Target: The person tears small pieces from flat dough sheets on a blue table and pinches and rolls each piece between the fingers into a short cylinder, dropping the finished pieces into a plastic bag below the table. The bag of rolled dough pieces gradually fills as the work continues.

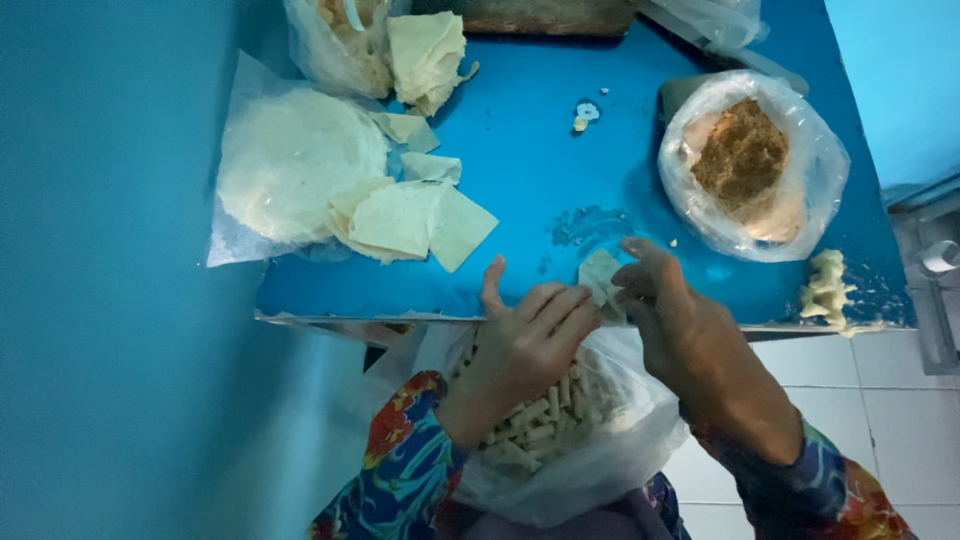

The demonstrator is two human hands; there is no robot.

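Note:
My left hand [525, 340] and my right hand [668, 305] meet at the near edge of the blue table [540, 170], both pinching a small pale wrapper piece [600, 275] between their fingertips. Below the hands, on my lap, a clear plastic bag [590, 440] holds several small rolled pastry sticks. A bag of brown crumbly filling [745, 160] lies to the right of my right hand. Cut triangular wrapper sheets [415, 220] lie to the left of my left hand.
A round stack of thin white sheets [290, 175] rests on plastic at the table's left. More folded sheets [425, 55] and another bag sit at the back. A lump of pale paste [825, 290] clings to the right edge. White floor tiles show below.

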